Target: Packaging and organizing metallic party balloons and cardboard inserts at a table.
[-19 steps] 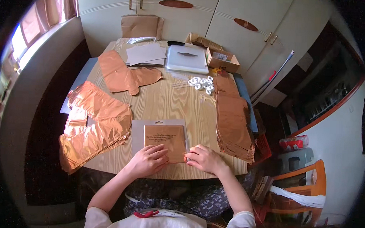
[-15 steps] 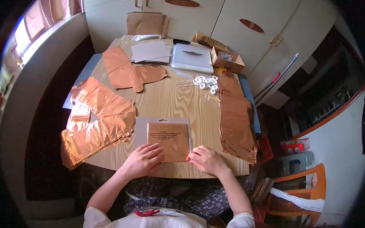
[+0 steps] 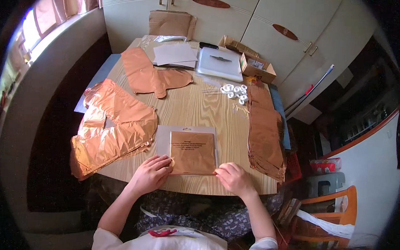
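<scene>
In front of me on the wooden table lies a clear plastic bag (image 3: 211, 130) with a hang hole at its top edge. A flat, folded copper-coloured foil (image 3: 193, 160) shows inside it, below dark print, and a pale card backs it. My left hand (image 3: 151, 174) is closed at the bag's lower left corner, fingers curled and thumb side against the edge. At the lower right corner my right hand (image 3: 235, 178) pinches the bag's edge between thumb and fingers.
Flat copper foil balloons lie in piles at the left (image 3: 131, 129), the far left (image 3: 142, 72) and the right (image 3: 265, 136). Farther back are white cards (image 3: 174, 54), clear plastic sleeves (image 3: 219, 66), white ribbon rolls (image 3: 234, 92) and an open cardboard box (image 3: 264, 74).
My left hand has drawn back from the bag's front to its lower left corner. My right hand stays at the lower right corner. The whole view has shifted slightly.
</scene>
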Motion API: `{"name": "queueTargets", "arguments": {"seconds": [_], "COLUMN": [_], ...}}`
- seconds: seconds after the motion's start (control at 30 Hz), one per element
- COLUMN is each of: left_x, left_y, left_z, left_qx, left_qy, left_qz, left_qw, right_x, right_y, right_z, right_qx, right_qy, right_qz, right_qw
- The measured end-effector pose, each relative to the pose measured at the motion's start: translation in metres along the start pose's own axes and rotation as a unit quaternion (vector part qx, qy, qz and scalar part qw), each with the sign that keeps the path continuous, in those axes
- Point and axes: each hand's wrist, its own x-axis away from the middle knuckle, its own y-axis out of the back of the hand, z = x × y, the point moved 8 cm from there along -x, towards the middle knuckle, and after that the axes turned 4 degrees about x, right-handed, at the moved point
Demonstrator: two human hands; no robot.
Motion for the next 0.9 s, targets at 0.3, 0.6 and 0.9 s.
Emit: {"name": "queueTargets", "arguments": {"seconds": [0.3,0.6,0.9], "left_x": [-0.005,-0.005,-0.006], "left_y": [0.004,0.002,-0.001], "left_z": [0.004,0.01,0.009], "left_qx": [0.058,0.081,0.074], "left_qy": [0.012,0.016,0.031], "left_qz": [0.026,0.049,0.062], "left_qw": [0.998,0.995,0.995], "right_x": [0.024,0.026,-0.008], "right_y": [0.001,-0.013,-0.012], "right_z": [0.01,0.004,0.053], "right_qx": [-0.068,-0.04,-0.053], "right_qy": [-0.04,-0.17,-0.12], "right_qz": [0.008,0.066,0.036], "right_qw": [0.997,0.983,0.991]}}
